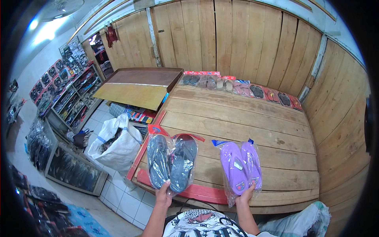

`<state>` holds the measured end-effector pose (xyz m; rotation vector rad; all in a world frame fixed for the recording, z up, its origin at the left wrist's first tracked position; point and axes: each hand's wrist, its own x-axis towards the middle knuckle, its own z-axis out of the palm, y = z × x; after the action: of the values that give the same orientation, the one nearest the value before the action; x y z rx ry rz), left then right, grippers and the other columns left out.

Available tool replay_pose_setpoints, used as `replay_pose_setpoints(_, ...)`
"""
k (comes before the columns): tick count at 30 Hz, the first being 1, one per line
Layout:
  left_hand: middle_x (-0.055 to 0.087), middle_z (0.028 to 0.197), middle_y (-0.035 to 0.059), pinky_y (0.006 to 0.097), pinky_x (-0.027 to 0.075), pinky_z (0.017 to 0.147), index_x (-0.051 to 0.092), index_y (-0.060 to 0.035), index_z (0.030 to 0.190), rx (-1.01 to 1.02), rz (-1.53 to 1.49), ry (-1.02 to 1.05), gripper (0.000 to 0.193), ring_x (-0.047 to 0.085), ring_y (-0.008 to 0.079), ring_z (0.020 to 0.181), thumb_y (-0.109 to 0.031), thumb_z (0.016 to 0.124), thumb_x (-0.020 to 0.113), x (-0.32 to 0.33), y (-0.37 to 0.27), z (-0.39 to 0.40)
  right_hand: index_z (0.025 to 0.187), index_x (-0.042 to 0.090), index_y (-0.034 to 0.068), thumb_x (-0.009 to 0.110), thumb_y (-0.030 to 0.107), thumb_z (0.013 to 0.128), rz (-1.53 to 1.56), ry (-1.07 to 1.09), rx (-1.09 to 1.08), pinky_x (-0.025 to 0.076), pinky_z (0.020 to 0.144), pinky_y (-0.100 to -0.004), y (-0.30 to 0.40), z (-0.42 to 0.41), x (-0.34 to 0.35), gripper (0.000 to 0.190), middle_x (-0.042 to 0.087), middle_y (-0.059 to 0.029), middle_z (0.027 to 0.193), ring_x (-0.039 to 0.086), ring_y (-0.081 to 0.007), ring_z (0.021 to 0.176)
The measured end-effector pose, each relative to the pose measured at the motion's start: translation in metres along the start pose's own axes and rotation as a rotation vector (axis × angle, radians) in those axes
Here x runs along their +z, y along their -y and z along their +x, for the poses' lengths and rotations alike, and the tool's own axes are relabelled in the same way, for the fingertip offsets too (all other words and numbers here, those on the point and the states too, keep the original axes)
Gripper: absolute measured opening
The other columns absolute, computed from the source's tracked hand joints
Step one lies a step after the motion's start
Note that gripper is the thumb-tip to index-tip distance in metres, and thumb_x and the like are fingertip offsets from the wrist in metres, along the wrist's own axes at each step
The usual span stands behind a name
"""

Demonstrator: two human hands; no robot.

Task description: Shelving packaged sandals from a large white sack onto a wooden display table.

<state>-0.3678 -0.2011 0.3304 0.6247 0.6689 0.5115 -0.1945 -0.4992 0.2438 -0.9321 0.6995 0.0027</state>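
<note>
My left hand [163, 194] grips the lower end of a pair of dark grey sandals [183, 161] in a clear plastic bag with a red header. A pair of purple flip-flops [236, 166], bagged in clear plastic with a blue header, is held at its lower end by my right hand [246, 194]. Both pairs are above the near edge of a wooden plank platform [275, 148], toes pointing away from me. Along the platform's far edge lies a row of bagged sandals [228, 86] in several colours.
A white woven sack [118, 148] stands on the tiled floor to the left. Behind it are a tilted wooden board [133, 93] and shelves of footwear [78, 99]. Another woven sack [302, 219] sits at the near right. Plank walls [237, 35] border the platform's back and right.
</note>
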Motion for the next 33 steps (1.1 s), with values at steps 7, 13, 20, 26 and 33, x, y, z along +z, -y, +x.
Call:
replay_pose_setpoints(7, 0.058, 0.12, 0.0111, 0.0444, 0.059, 0.08, 0.042, -0.0083, 0.134, -0.083, 0.07, 0.07, 0.056, 0.064, 0.0258, 0.103, -0.01, 0.084, 0.067, -0.05, -0.082, 0.093, 0.138, 0.042, 0.004, 0.04, 0.055, 0.096, 0.038, -0.002, 0.008, 0.041, 0.104, -0.0426, -0.082, -0.034, 0.082, 0.066, 0.051, -0.0114, 0.135, 0.051, -0.0286, 0.122)
replay_pose_setpoints(13, 0.058, 0.12, 0.0103, 0.044, 0.059, 0.078, 0.039, -0.0084, 0.136, -0.169, 0.136, 0.071, 0.059, 0.064, 0.0257, 0.102, -0.007, 0.084, 0.067, -0.098, -0.16, 0.151, 0.138, 0.042, 0.003, 0.039, 0.053, 0.096, 0.101, -0.04, 0.077, 0.041, 0.103, -0.0453, -0.168, -0.077, 0.144, 0.065, 0.052, -0.0124, 0.135, 0.052, -0.0297, 0.121)
replay_pose_setpoints(20, 0.057, 0.121, 0.0102, 0.0415, 0.055, 0.085, 0.04, -0.008, 0.136, -0.155, 0.135, 0.074, 0.059, 0.061, 0.0246, 0.106, -0.006, 0.083, 0.067, -0.155, -0.2, 0.22, 0.138, 0.042, 0.003, 0.038, 0.052, 0.097, 0.114, -0.043, 0.107, 0.044, 0.101, -0.0451, -0.236, -0.102, 0.187, 0.064, 0.052, -0.0125, 0.134, 0.053, -0.0297, 0.119)
replay_pose_setpoints(26, 0.058, 0.12, 0.0087, 0.0379, 0.053, 0.089, 0.042, -0.0083, 0.135, -0.2, 0.075, 0.087, 0.057, 0.061, 0.0221, 0.106, -0.004, 0.083, 0.067, -0.154, -0.212, 0.245, 0.138, 0.042, 0.002, 0.038, 0.049, 0.098, 0.083, -0.134, 0.08, 0.046, 0.099, -0.044, -0.246, -0.114, 0.206, 0.062, 0.053, -0.0133, 0.133, 0.055, -0.0289, 0.118)
replay_pose_setpoints(33, 0.061, 0.115, 0.006, 0.0354, 0.056, 0.083, 0.046, -0.0096, 0.131, -0.202, 0.122, 0.072, 0.052, 0.064, 0.0198, 0.101, -0.007, 0.084, 0.068, -0.132, -0.191, 0.267, 0.137, 0.042, 0.001, 0.039, 0.05, 0.098, 0.018, -0.194, -0.057, 0.046, 0.098, -0.0428, -0.252, -0.111, 0.222, 0.063, 0.052, -0.0141, 0.132, 0.054, -0.029, 0.117)
